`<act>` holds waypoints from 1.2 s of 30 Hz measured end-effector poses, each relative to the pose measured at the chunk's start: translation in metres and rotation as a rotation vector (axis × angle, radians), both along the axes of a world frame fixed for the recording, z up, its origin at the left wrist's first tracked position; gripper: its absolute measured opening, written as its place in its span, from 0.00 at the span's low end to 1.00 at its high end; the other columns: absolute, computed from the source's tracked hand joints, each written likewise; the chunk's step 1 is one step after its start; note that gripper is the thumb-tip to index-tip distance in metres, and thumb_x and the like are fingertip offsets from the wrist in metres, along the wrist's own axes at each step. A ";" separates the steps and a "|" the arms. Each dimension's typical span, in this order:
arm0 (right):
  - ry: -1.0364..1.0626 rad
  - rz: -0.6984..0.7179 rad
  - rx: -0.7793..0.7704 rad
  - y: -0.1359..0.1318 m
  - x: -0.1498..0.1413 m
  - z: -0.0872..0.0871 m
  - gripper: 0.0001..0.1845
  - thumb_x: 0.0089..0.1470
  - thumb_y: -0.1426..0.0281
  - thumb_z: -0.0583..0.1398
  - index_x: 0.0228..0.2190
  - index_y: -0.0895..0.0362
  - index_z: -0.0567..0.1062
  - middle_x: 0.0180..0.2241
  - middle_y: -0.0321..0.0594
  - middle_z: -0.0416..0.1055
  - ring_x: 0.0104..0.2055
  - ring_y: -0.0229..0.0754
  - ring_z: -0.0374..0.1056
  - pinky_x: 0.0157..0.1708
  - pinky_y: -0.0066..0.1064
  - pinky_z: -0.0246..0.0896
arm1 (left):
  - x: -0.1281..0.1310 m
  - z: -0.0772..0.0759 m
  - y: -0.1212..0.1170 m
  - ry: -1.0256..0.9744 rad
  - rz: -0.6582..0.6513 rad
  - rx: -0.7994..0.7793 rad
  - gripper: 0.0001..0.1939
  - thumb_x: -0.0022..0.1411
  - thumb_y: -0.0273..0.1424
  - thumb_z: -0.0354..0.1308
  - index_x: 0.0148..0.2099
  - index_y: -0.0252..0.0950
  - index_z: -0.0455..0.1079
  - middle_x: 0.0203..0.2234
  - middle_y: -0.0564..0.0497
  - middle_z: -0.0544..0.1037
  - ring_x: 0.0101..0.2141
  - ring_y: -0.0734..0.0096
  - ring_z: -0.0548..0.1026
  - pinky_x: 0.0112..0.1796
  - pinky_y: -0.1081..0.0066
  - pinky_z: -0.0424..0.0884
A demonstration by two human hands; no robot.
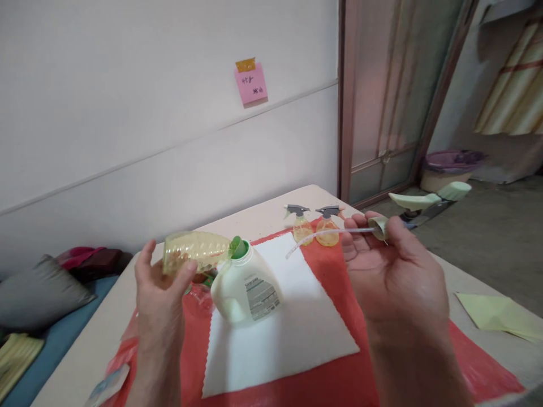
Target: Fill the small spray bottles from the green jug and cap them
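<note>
My left hand (pixel 163 294) is closed around a clear yellow spray bottle (pixel 195 251), tipped on its side with its neck pointing right. That neck meets a green cap-like piece (pixel 238 247) at the mouth of a white detergent jug (pixel 241 291); whether they touch I cannot tell. The jug stands on a white cloth (pixel 288 339). Palm up, my right hand (pixel 394 271) grips a pale green trigger spray head (pixel 430 199) by its collar. Its clear dip tube (pixel 326 232) sticks out leftward toward the jug.
Two small yellow bottles with dark trigger heads, one left (pixel 302 226) and one right (pixel 328 226), stand at the back. A reddish clear bottle (pixel 199 299) is behind the jug. Red sheeting (pixel 339 282) covers part of the table; yellow paper (pixel 496 314) lies right.
</note>
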State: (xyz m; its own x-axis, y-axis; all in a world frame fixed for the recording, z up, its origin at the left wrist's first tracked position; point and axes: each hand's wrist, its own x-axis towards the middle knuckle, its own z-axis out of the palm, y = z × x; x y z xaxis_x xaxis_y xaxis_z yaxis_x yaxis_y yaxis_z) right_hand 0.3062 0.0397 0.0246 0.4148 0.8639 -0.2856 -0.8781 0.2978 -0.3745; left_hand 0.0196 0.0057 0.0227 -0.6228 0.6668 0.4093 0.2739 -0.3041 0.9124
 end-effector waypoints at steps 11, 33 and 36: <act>-0.196 0.033 0.130 0.000 -0.025 -0.009 0.16 0.51 0.60 0.71 0.38 0.56 0.80 0.45 0.40 0.76 0.51 0.39 0.72 0.47 0.28 0.75 | 0.000 -0.050 -0.030 -0.465 -0.138 -0.061 0.36 0.42 0.29 0.77 0.53 0.47 0.66 0.51 0.51 0.76 0.45 0.64 0.78 0.42 0.66 0.77; -0.231 0.087 0.209 -0.019 -0.069 0.001 0.22 0.40 0.63 0.78 0.37 0.58 0.81 0.41 0.35 0.79 0.44 0.35 0.76 0.44 0.25 0.78 | -0.018 -0.064 -0.057 -0.656 -0.567 -0.095 0.34 0.47 0.33 0.70 0.56 0.44 0.65 0.52 0.46 0.77 0.49 0.54 0.77 0.43 0.64 0.73; -0.227 0.090 0.221 -0.022 -0.072 0.002 0.25 0.37 0.63 0.79 0.36 0.58 0.81 0.41 0.34 0.79 0.45 0.35 0.76 0.45 0.24 0.78 | -0.024 -0.064 -0.058 -0.618 -0.553 -0.087 0.33 0.47 0.31 0.70 0.56 0.44 0.65 0.49 0.46 0.78 0.47 0.56 0.77 0.43 0.66 0.72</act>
State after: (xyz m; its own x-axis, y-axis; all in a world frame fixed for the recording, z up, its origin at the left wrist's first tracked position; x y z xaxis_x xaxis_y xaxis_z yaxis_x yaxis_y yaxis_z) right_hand 0.2340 0.0179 0.0262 0.3655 0.9308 0.0039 -0.8061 0.3186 -0.4988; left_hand -0.0044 -0.0520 -0.0412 -0.2919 0.9558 0.0334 -0.4521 -0.1687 0.8758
